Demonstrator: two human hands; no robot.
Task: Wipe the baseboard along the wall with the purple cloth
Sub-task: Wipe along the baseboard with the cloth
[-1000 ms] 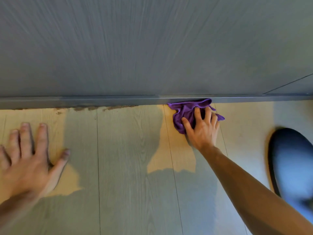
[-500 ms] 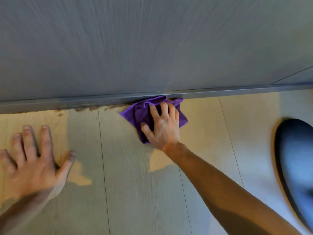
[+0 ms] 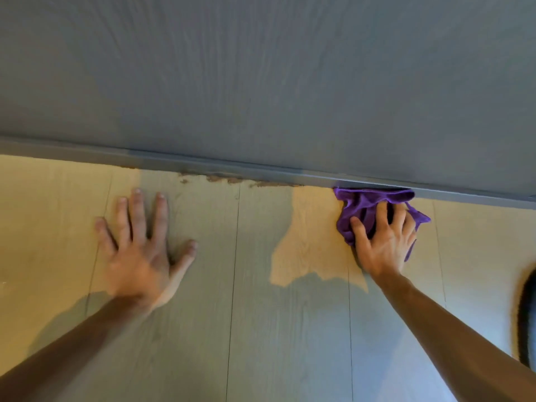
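Note:
The grey baseboard [image 3: 203,165] runs across the view where the grey wall meets the pale wood floor. A crumpled purple cloth [image 3: 365,203] is bunched against the baseboard's lower edge at the right. My right hand [image 3: 381,242] presses down on the cloth, fingers spread over it and curled into its folds. My left hand [image 3: 140,248] lies flat on the floor to the left, fingers apart, holding nothing. Brown crumbly dirt [image 3: 232,179] lines the baseboard's foot between the two hands.
The grey wood-grain wall [image 3: 261,82] fills the upper half. Pale floor planks [image 3: 261,314] stretch toward me, partly in shadow with a sunlit patch beside the cloth. A dark rounded object [image 3: 526,320] is cut off at the right edge.
My right hand slid the cloth left along the baseboard, then back to the right. The view shifted, so my left hand now appears nearer the middle.

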